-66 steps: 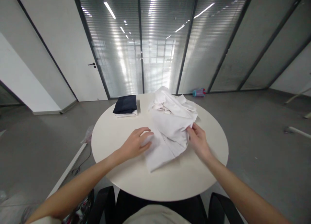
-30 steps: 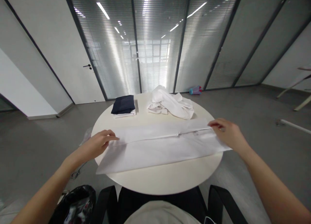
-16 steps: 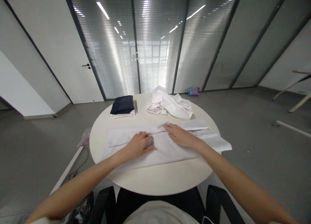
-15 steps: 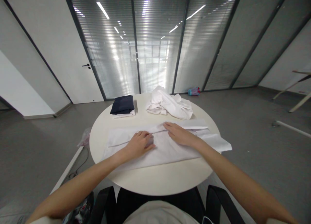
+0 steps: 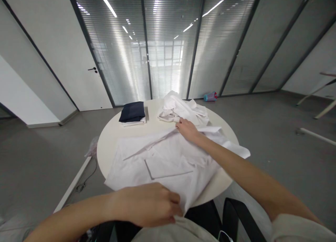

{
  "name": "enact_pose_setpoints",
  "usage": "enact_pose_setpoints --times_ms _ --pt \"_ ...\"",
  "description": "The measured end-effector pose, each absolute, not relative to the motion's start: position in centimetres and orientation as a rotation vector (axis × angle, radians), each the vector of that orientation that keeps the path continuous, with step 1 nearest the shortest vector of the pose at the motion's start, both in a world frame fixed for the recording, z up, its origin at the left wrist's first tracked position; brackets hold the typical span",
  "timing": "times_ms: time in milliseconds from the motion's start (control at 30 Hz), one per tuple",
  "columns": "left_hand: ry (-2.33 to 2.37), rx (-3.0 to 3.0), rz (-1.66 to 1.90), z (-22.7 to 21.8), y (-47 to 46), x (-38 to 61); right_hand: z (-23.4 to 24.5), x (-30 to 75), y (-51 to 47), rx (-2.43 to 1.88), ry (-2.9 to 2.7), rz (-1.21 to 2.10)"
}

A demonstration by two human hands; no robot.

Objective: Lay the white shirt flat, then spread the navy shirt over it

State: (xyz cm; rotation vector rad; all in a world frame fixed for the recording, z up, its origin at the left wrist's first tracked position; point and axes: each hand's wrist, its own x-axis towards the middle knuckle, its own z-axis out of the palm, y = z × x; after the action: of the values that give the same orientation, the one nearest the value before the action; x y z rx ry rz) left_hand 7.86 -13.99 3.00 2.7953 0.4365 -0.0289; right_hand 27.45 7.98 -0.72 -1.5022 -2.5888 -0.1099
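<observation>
A white shirt (image 5: 162, 161) lies spread across the round white table (image 5: 112, 131), its pocket facing up and its near edge drawn off the table towards me. My left hand (image 5: 149, 208) is closed on that near edge, close to my lap. My right hand (image 5: 187, 128) reaches across the shirt and pinches its far edge at the middle of the table.
A crumpled white garment (image 5: 183, 110) lies at the back of the table, just beyond my right hand. A folded dark garment (image 5: 132, 113) on a white one sits at the back left. Grey floor surrounds the table; a small coloured bottle (image 5: 210, 96) lies by the glass wall.
The shirt was pulled flat into a long strip, both hands met at its middle, and now it is opened out wider. My left hand has drawn the near edge back; my right has moved farther.
</observation>
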Motion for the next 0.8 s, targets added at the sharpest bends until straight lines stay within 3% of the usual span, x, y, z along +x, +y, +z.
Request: enact_pose_setpoints --times_ms 133,267,400,567,800 --pt "0.398 2.722 -0.047 3.6 -15.4 7.5 0.5 26.9 6.3 -1.550 -2.618 -0.049" --pt "0.838 2.690 0.198 3.3 -13.3 6.2 0.3 27.3 3.6 -1.401 -2.892 0.128" --pt "1.272 2.631 0.326 0.8 -8.9 4.3 -1.3 27.8 1.5 -1.357 -2.906 0.057" --pt "1.394 2.650 0.429 -3.0 -3.4 2.2 -2.9 27.9 0.2 -1.240 -2.785 0.057" --pt "1.932 2.515 0.771 -2.3 0.8 -0.7 1.4 30.0 -0.8 -0.887 -2.493 0.593"
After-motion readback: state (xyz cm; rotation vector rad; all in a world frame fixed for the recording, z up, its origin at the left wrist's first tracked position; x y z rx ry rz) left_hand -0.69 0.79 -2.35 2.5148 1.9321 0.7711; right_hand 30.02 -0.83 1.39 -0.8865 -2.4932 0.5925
